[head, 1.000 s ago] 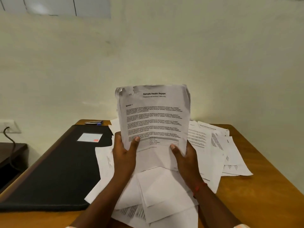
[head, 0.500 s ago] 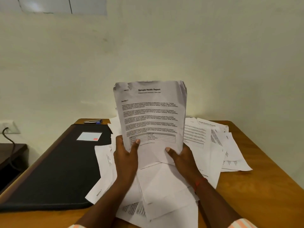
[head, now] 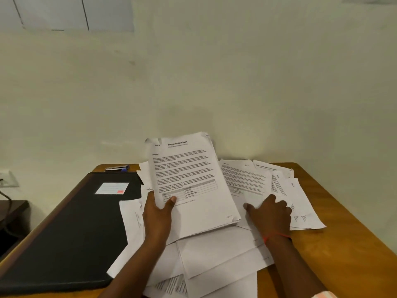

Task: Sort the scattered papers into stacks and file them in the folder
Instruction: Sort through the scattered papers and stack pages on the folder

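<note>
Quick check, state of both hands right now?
Left hand: grips the paper stack topped by a Sample Health Report page.
Right hand: open, fingers resting on loose printed sheets on the table.

You face a plain cream wall (head: 236,72) that fills most of your view, softly lit and marked with a few faint smudges. High on your left, pale panels (head: 64,11) are split by dark lines. A wooden bench (head: 343,254) stands with its far edge at the wall. Far left, a white wall socket (head: 7,179) and a dark cable (head: 5,195) sit above a low dark side table (head: 12,211).
</note>
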### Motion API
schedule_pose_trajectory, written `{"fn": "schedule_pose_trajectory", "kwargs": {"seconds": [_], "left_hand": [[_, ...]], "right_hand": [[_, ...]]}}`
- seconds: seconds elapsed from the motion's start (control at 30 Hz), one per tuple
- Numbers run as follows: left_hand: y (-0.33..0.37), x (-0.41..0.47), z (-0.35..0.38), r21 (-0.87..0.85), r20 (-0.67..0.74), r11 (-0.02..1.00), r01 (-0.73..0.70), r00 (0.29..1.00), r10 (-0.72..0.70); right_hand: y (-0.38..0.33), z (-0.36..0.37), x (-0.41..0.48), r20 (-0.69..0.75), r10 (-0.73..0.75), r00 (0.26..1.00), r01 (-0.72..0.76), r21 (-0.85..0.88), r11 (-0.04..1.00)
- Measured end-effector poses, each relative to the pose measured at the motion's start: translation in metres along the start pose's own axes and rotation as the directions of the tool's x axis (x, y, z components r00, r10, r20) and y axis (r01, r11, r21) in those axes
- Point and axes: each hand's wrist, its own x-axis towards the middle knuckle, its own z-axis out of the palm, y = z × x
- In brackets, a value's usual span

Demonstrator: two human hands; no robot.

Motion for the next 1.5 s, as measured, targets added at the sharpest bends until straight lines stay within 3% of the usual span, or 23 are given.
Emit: {"fn": "schedule_pose_trajectory", "kwargs": {"seconds": [0.17, 0.27, 0.47, 0.6, 0.73, 0.83, 0.97, 1.07, 1.17, 1.3, 1.5], "left_hand": [[-0.005, 0.004, -0.001, 0.006, 0.008, 0.998, 0.059, 0.998, -0.059], [-0.005, 0.004, 0.0, 0.002, 0.016, 0.998, 0.069, 0.997, -0.069], [0.002, 0.006, -0.002, -0.007, 0.065, 0.998, 0.06, 0.996, -0.06], [0.005, 0.006, -0.003, -0.018, 0.097, 0.998, 0.056, 0.994, -0.054], [0.001, 0.005, -0.002, 0.02, 0.137, 0.999, 0.037, 0.99, -0.04], [0.0, 0.003, -0.001, 0.038, 0.162, 0.999, 0.028, 0.986, -0.033], [0.0, 0.003, -0.001, 0.01, 0.188, 0.999, 0.047, 0.981, -0.048], [0.002, 0.004, -0.002, -0.011, 0.172, 0.999, 0.054, 0.984, -0.051], [0.005, 0.0, -0.003, -0.018, 0.14, 1.0, -0.013, 0.99, 0.015], [0.015, -0.009, -0.002, -0.035, 0.108, 0.982, -0.185, 0.976, 0.188], [0.035, -0.023, -0.004, -0.111, 0.092, 0.945, -0.308, 0.943, 0.319]], "right_hand": [[0.003, 0.005, 0.006, 0.012, 0.022, 1.0, -0.022, 0.061, 0.998], [0.006, 0.004, 0.011, -0.003, -0.001, 1.0, 0.002, 0.263, 0.965], [0.003, -0.01, 0.019, -0.206, 0.031, 0.978, 0.103, 0.605, 0.789], [0.003, -0.017, 0.014, -0.059, -0.058, 0.997, 0.082, 0.813, 0.577], [-0.006, -0.019, -0.001, 0.118, -0.325, 0.938, 0.073, 0.85, 0.522], [-0.017, -0.021, -0.014, 0.148, -0.446, 0.883, 0.093, 0.875, 0.474], [-0.027, -0.016, -0.023, 0.227, -0.489, 0.842, 0.0, 0.907, 0.421], [-0.031, -0.013, -0.026, 0.272, -0.445, 0.853, -0.124, 0.935, 0.333], [-0.033, -0.013, -0.025, 0.215, -0.409, 0.887, -0.111, 0.958, 0.264], [-0.03, -0.012, -0.024, 0.002, -0.484, 0.875, 0.207, 0.902, 0.378], [-0.036, -0.012, -0.034, -0.064, -0.481, 0.875, 0.208, 0.945, 0.254]]}}
